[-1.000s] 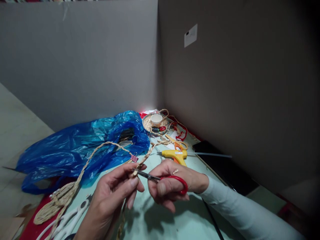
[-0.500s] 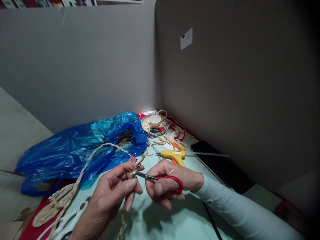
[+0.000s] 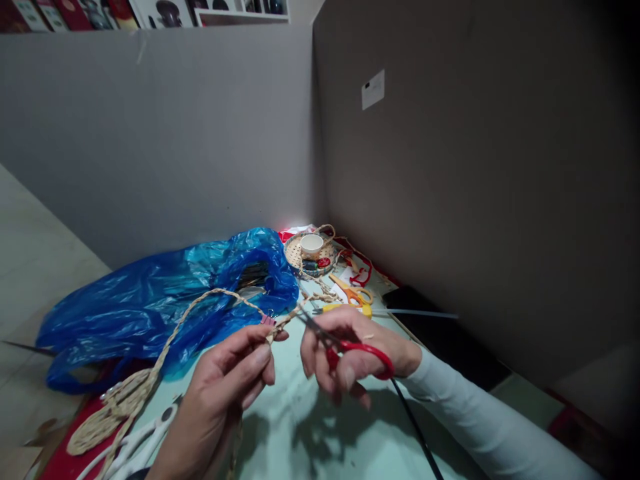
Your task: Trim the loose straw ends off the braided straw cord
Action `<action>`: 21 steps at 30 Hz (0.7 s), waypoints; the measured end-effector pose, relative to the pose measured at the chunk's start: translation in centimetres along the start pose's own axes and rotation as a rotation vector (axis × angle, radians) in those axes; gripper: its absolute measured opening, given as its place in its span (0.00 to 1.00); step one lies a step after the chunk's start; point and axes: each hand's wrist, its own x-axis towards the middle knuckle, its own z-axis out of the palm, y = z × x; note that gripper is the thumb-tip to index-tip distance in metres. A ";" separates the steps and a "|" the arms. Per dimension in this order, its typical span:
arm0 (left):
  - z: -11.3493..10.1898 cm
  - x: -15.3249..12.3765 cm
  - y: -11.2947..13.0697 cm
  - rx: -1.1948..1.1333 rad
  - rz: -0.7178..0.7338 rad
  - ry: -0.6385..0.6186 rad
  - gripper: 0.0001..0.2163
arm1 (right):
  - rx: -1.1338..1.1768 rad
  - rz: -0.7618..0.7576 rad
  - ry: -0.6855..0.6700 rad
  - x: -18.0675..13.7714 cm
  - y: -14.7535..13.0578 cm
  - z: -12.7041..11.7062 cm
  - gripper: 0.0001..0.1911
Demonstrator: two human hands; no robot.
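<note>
Between thumb and fingers, my left hand [image 3: 233,377] pinches a braided straw cord [image 3: 173,327]. A pink binder clip [image 3: 268,321] is fixed on the cord just beyond the fingertips. Part of the cord hangs down below the hand, and another length leads left to a coiled straw piece [image 3: 103,420]. My right hand [image 3: 353,360] grips red-handled scissors [image 3: 367,353], thumb and fingers at the loops. Their blades point up and left, a little apart from the left fingertips and near the cord that runs behind them.
A blue plastic bag [image 3: 150,287] lies at the left. Further back are a woven tray [image 3: 291,257] with a white cup [image 3: 312,245], orange scissors [image 3: 353,291] and a partly hidden yellow glue gun [image 3: 367,311]. White-handled scissors [image 3: 145,443] lie front left; a black flat object [image 3: 450,340] is at right.
My right hand has drawn the scissors to the right, away from my left fingertips, and the blades have swung upward. My left hand still pinches the cord. The view has tilted slightly up.
</note>
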 end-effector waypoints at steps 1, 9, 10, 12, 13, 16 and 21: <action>0.1 0.0 -0.1 0.033 0.020 0.011 0.11 | -0.012 -0.075 0.074 0.1 -0.1 0.1 0.20; 0.4 -0.2 -0.4 0.190 0.122 0.079 0.13 | -0.223 -0.246 0.428 1.4 0.9 0.8 0.13; 0.4 -0.1 -0.5 0.180 0.125 0.085 0.13 | -0.244 -0.248 0.464 1.5 0.9 0.9 0.12; 0.1 0.1 -0.7 0.174 0.119 0.098 0.13 | -0.250 -0.281 0.524 1.5 0.8 1.0 0.11; -0.1 0.3 -0.9 0.176 0.113 0.104 0.13 | -0.242 -0.312 0.544 1.4 0.8 1.1 0.11; -0.8 0.9 -1.3 0.194 0.115 0.129 0.13 | -0.225 -0.405 0.563 1.4 0.6 1.0 0.11; -1.4 1.6 -1.5 0.260 0.170 0.147 0.11 | -0.237 -0.391 0.548 1.4 0.8 0.8 0.09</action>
